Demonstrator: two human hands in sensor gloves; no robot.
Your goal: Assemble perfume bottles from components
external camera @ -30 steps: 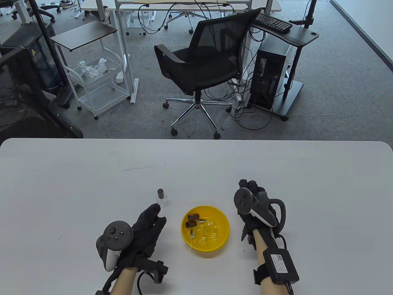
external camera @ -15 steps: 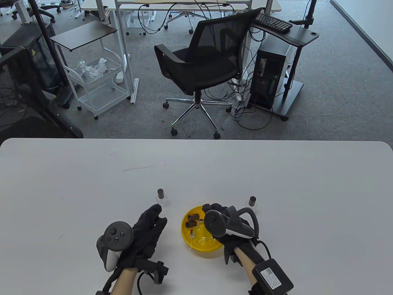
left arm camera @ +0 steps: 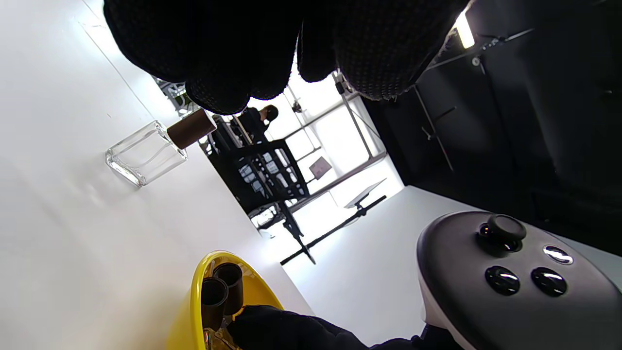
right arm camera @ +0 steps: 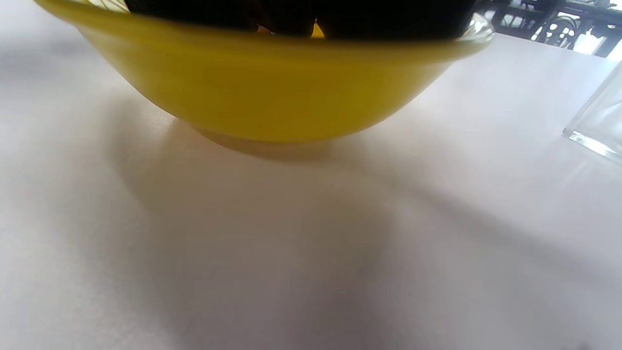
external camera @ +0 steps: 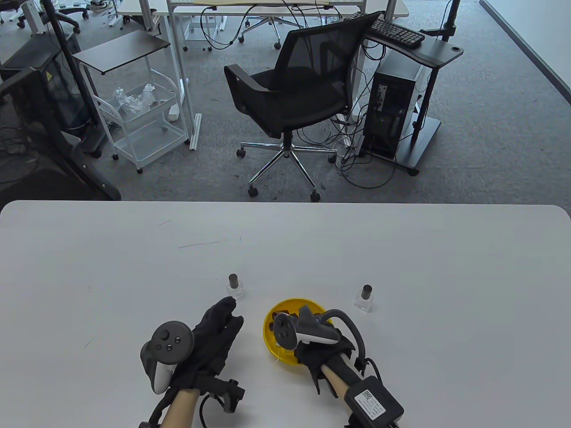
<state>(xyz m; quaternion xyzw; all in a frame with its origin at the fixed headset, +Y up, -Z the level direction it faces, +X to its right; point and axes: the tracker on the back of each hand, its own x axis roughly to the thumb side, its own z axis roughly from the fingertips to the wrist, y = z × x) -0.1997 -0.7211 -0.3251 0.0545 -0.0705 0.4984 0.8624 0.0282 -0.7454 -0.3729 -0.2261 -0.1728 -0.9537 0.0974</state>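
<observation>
Two capped clear glass perfume bottles stand on the white table: one (external camera: 235,286) just beyond my left hand's fingertips, also in the left wrist view (left arm camera: 146,151) with its brown cap (left arm camera: 192,129), and one (external camera: 366,298) to the right of the yellow bowl (external camera: 270,322). My left hand (external camera: 231,313) lies flat with straight fingers and holds nothing. My right hand (external camera: 312,350) reaches down into the bowl. Its fingers (left arm camera: 272,323) are beside two dark caps (left arm camera: 221,287). The bowl wall (right arm camera: 272,92) and the tracker hide what they touch.
An office chair (external camera: 294,89), a white cart (external camera: 142,120) and a computer stand (external camera: 401,102) are on the floor beyond the table's far edge. The glass base of a bottle (right arm camera: 600,126) shows at the right edge of the right wrist view.
My right hand left the right-hand bottle standing on the table, then moved left and back over the bowl and dipped into it. The left hand has stayed put.
</observation>
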